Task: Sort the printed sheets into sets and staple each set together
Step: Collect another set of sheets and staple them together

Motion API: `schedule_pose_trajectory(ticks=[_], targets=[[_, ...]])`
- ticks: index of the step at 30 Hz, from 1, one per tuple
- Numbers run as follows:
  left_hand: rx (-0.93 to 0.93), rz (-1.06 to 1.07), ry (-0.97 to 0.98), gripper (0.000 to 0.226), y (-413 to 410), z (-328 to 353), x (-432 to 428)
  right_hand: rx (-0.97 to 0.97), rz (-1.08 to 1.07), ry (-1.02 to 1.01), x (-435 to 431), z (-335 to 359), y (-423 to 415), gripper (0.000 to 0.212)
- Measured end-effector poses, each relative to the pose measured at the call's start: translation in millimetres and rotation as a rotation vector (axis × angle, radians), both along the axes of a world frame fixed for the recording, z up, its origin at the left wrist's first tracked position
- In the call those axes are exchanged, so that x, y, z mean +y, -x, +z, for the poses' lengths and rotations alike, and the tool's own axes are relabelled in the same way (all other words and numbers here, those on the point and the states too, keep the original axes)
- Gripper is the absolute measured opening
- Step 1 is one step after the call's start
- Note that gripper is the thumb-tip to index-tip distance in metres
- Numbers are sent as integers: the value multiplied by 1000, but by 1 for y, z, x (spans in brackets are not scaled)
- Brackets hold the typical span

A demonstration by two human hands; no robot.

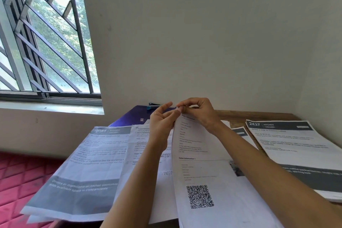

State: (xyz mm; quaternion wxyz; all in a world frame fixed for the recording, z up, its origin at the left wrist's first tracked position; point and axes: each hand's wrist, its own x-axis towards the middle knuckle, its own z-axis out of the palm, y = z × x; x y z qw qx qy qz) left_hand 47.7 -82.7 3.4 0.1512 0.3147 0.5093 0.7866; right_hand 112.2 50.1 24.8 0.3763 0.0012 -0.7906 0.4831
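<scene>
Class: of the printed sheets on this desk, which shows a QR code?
The middle sheet, pinched at its top by the right hand; the 2641 sheet and 2437 sheet carry dark banners instead.

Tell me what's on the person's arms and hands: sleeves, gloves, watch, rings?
The left forearm and right forearm are bare to the frame edge, no sleeves in view. The left hand and right hand are ungloved; no watch, bracelet or ring shows.
</scene>
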Motion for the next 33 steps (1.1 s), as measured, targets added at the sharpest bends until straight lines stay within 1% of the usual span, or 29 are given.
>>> schedule_pose_trajectory(ticks=[3,6,10,14,18,21,24,29,33], targets=[[11,5,4,42,0,-1,0,-26,-17,-16,1,3,-1,5],[27,21,19,40,0,-1,-1,-62,-34,-45,1,7,-1,3],[67,77,60,30,-5,1,0,-120,-94,-155,-3,18,-3,13],[231,157,152,17,-13,5,-1,-141,-162,-280,-9,34,-11,13],[454,280,271,23,-29,21,-2,-124,-225,-347,-12,55,-23,14],[546,323,298,25,-41,36,-3,-103,-279,-366,-17,73,-31,9],[634,326,339,20,-52,45,-4,-72,-325,-404,-23,91,-40,9],[684,311,358,14,-63,53,-7,-77,-377,-488,-33,115,-51,12],[678,296,318,11,-78,56,-13,-63,-445,-489,-38,134,-57,17]])
